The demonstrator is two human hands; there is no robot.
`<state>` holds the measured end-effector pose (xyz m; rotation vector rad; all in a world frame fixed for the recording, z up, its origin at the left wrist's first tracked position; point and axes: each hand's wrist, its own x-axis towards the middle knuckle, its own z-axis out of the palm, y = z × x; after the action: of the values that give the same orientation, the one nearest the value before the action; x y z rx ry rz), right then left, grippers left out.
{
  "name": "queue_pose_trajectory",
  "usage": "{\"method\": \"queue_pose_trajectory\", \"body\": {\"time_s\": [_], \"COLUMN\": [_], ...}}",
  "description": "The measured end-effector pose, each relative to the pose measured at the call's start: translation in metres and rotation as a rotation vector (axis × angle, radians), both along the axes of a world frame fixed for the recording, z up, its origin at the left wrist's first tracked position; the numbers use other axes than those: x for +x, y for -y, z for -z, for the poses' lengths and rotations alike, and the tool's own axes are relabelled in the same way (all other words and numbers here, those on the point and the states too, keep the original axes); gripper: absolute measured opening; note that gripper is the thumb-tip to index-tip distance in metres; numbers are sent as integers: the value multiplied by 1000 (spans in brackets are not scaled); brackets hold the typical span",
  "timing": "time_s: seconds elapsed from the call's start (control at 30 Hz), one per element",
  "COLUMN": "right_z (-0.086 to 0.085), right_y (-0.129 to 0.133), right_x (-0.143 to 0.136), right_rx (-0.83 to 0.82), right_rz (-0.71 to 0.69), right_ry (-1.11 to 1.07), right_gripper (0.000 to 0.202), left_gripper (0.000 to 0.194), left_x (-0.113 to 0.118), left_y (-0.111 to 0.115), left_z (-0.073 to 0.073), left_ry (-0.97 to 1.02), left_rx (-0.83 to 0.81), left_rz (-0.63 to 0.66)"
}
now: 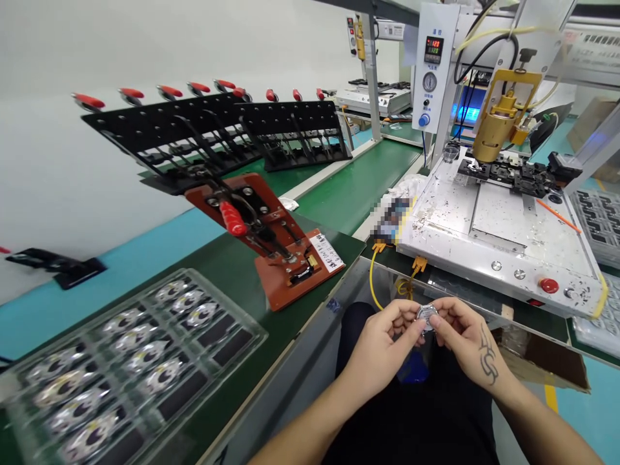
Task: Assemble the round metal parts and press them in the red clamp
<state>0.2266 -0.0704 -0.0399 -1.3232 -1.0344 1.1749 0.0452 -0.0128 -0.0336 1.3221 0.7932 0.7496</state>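
Observation:
A small round silvery part, like a watch case, is pinched between both hands above my lap. My left hand grips its left edge with thumb and fingers. On the opposite edge, my right hand holds it the same way, thumb on its face. Fine details of the part are too small to tell. To the left lies a clear plastic tray with several shiny metal parts in its pockets. Behind it stands a reddish-brown clamp fixture with a red handle.
At right is a white dispensing machine with a gold cylinder over black fixtures and a red button. Black racks with red-handled clamps stand at the back left. A yellow cable hangs near the bench edge.

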Motion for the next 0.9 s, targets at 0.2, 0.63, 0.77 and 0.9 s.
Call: {"method": "queue_pose_trajectory", "body": {"time_s": [0.2, 0.63, 0.77, 0.9], "right_z": [-5, -6, -14, -17], "right_y": [3, 1, -9, -26], "right_x": [-3, 6, 19, 22], "right_rx": [18, 150, 383, 558], "right_rz": [-5, -101, -340, -390], "right_ry": [26, 234, 565, 742], "right_gripper": [34, 31, 47, 47], "left_gripper": [21, 20, 16, 13], "left_x": [0, -2, -2, -19], "left_y": [5, 1, 1, -5], "left_z": [-3, -8, -6, -31], "left_ry": [4, 12, -49, -164], "left_rx": [8, 25, 52, 262], "left_rz": [-15, -10, -47, -66]}}
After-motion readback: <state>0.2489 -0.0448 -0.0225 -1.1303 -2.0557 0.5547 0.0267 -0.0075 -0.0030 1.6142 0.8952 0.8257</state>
